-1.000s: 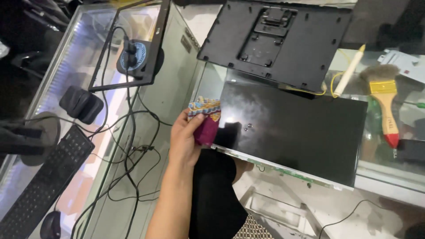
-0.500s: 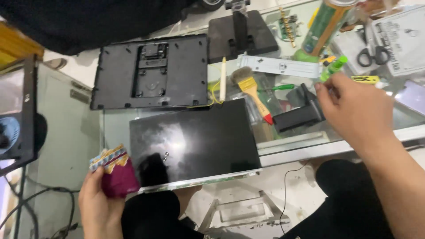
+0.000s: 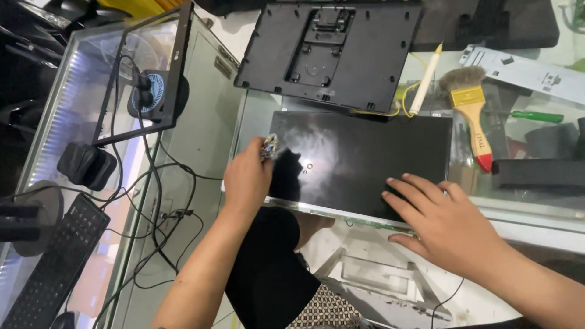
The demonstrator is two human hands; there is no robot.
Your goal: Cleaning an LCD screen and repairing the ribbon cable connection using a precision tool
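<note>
The display panel [image 3: 365, 161] lies long axis crosswise; right hand [image 3: 448, 222] rests flat with fingers spread on its near edge, left hand [image 3: 247, 180] grips a small packet [image 3: 269, 146] at its left end.

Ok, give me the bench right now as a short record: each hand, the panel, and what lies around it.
left hand: grips a small colourful object at the panel's left edge
right hand: flat, fingers spread, pressing the panel's lower right part
display panel: bare black, lying flat on the glass counter
back cover: black, lying above the panel, inner side up
paintbrush: right of the panel, yellow handle with red tip
green screwdriver: beside the brush
keyboard: far left, low
</note>
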